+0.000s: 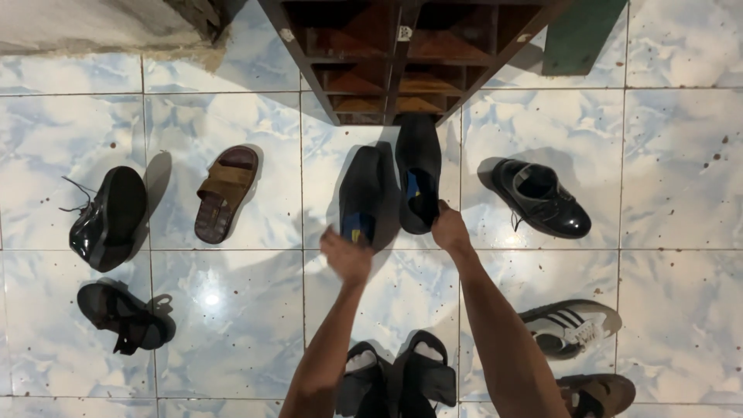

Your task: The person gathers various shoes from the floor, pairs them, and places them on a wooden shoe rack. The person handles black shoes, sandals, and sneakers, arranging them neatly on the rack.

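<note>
A: Item one, the pair in hand?

B: Two black slip-on shoes with blue insoles, standing side by side on the pale marbled floor tiles (232,310), toes pointing far, just in front of a dark wooden shoe rack (402,54). The left slip-on (362,193) sits a little nearer than the right slip-on (419,174).

A: Hands?

B: The left hand (346,255) is at the heel of the left slip-on, fingers curled together; it is blurred, so I cannot tell whether it grips or only touches. The right hand (450,228) is at the heel rim of the right slip-on, fingers closed on the rim as far as can be seen.

A: Remaining stock on the floor?

B: Right of the pair: one glossy black lace-up shoe (542,197). Near right: a grey sneaker with stripes (573,325), and a brown sandal (596,393) at the near edge. Left of the pair: one brown sandal with strap (225,192); far left, a glossy black lace-up on its side (108,217); near it, a black strapped sandal (125,316). At the near edge, the person's feet in black sandals (398,375).
</note>
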